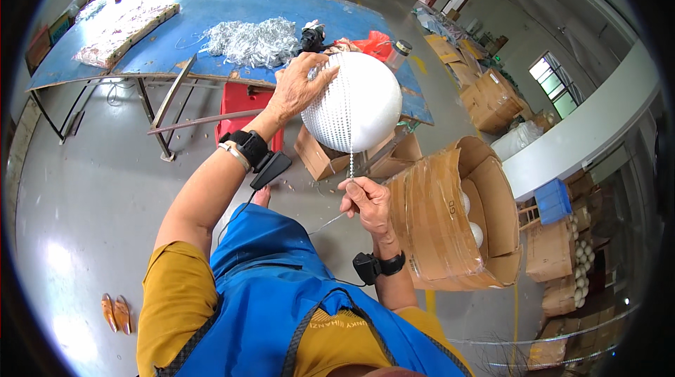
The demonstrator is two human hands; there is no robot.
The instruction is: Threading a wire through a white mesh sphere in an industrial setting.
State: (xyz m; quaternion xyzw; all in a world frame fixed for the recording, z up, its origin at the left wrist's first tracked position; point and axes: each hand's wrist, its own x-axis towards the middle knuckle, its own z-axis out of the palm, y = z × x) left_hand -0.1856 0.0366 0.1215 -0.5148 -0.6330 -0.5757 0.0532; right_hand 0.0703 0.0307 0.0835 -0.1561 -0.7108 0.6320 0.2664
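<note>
A large white ball is in front of me, just off the near edge of the blue table. Rows of small silvery beads cover its left part, while the right part is bare and smooth. My left hand grips the ball from its upper left, fingers bent over the beaded side. From the ball a bead strand runs straight down to my right hand, whose thumb and fingers pinch it. A thin tail of the strand trails down left from that hand. What supports the ball underneath is hidden.
A heap of silvery strands lies on the table beside a red plastic bag and a jar. To my right stands a big open carton with white balls inside. A red stool is under the table edge.
</note>
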